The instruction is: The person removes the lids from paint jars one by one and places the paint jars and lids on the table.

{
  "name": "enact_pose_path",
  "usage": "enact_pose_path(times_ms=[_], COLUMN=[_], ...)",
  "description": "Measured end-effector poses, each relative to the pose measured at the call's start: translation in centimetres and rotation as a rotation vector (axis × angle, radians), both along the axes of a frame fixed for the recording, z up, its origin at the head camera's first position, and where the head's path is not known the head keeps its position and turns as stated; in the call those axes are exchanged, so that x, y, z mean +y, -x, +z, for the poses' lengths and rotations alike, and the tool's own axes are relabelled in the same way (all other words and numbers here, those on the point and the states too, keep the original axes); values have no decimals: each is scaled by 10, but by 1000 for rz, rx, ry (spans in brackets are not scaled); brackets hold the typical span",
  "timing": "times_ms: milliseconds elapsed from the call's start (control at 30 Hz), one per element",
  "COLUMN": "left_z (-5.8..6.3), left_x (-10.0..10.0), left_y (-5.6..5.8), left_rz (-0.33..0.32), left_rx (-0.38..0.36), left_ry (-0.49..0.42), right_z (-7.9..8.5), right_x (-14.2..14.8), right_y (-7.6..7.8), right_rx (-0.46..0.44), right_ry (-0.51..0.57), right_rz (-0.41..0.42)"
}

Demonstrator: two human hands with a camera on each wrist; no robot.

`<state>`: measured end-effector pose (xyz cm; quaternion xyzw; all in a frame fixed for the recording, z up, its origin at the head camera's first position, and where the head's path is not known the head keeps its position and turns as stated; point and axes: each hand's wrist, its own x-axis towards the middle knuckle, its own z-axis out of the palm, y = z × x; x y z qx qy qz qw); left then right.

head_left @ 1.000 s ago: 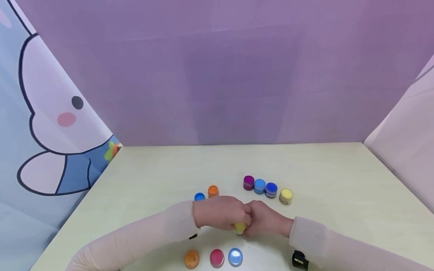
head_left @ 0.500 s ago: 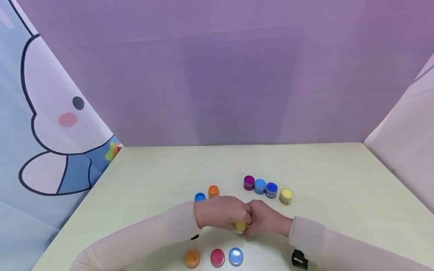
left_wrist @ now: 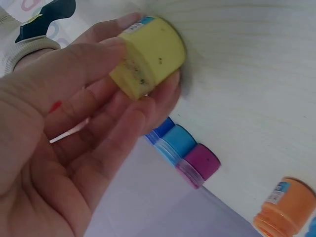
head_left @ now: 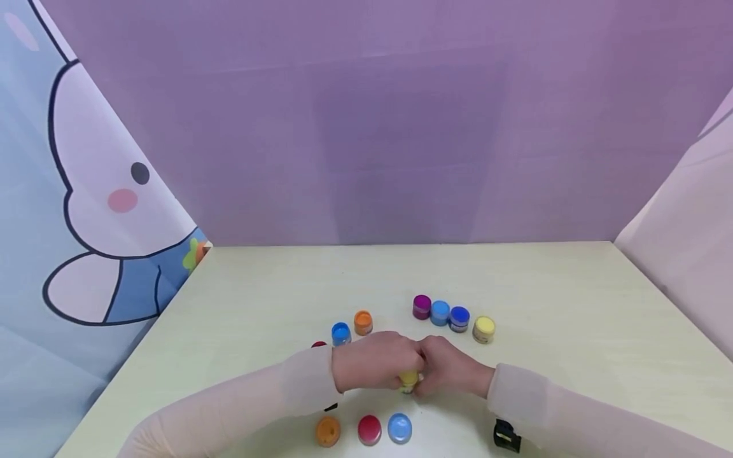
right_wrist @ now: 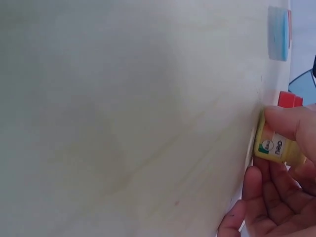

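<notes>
A small yellow paint jar point(head_left: 408, 380) is held between both hands low over the table. My left hand point(head_left: 378, 360) grips its top end from the left, curled over it in the head view. From the right, my right hand point(head_left: 449, 366) holds the same jar, its thumb on the side by the label in the right wrist view. In the left wrist view the yellow jar point(left_wrist: 158, 49) lies tilted, with dark specks near its rim. The fingers cover much of the top, and I cannot tell whether the lid turns.
Uncapped orange point(head_left: 363, 323) and blue point(head_left: 340, 333) jars stand behind my left hand, with a red jar point(head_left: 319, 344) mostly hidden. Purple point(head_left: 422, 306), light blue point(head_left: 440, 313), dark blue point(head_left: 459, 319) and yellow capped jars stand farther right. Orange, red point(head_left: 369, 430) and light blue lids lie in front.
The head view has shifted slightly, and the red jar's edge now shows beside my left cuff. Both hands stay on the yellow jar with hardly any visible movement.
</notes>
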<state>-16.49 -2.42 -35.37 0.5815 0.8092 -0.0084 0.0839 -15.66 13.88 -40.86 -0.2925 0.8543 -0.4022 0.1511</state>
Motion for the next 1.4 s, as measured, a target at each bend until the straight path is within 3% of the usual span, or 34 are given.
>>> enact_pose_path(times_ms=[167, 400, 567, 1067, 1400], left_z=[-1, -2, -2, -5, -1], left_x=[0, -1, -1, 3, 8], left_y=[-3, -2, -5, -10, -14], left_rz=[47, 6, 21, 207, 257], left_rx=[2, -21, -7, -104, -47], left_ry=[-11, -18, -28, -44, 0], right_z=[-2, -2, -2, -4, -4], right_x=[0, 1, 0, 1, 1], right_y=[1, 0, -1, -2, -2], right_rx=[51, 30, 39, 68, 115], right_ry=[6, -16, -9, -21, -10], right_rz=[13, -1, -2, 0, 18])
